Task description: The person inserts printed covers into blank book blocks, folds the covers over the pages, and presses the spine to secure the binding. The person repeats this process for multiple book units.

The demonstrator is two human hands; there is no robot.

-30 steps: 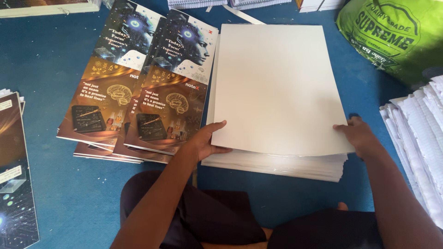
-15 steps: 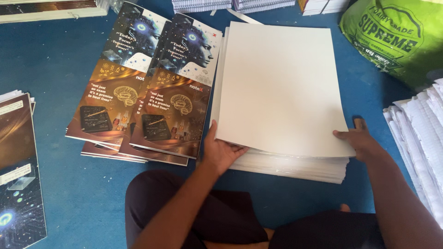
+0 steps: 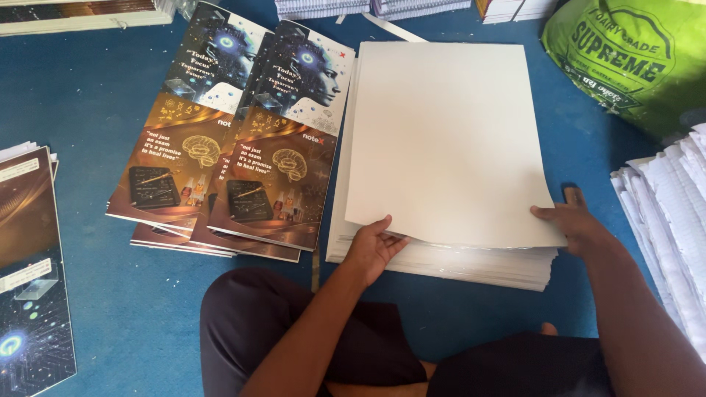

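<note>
Two hands show, the left hand (image 3: 371, 246) and the right hand (image 3: 573, 220), both at the near edge of one stack of blank cream sheets (image 3: 448, 140) in the middle of the frame. One sheet is lifted off its top; the number beneath is too many to tell. Two piles of printed covers (image 3: 243, 140) lie side by side at centre left, each several deep. One more pile of dark covers (image 3: 29, 265) sits at the left edge. One green sack (image 3: 632, 59) fills the upper right. One heap of white ruled paper (image 3: 673, 213) lies at the right edge. Along the top edge, perhaps three or four further paper stacks (image 3: 368, 7) are cut off.
</note>
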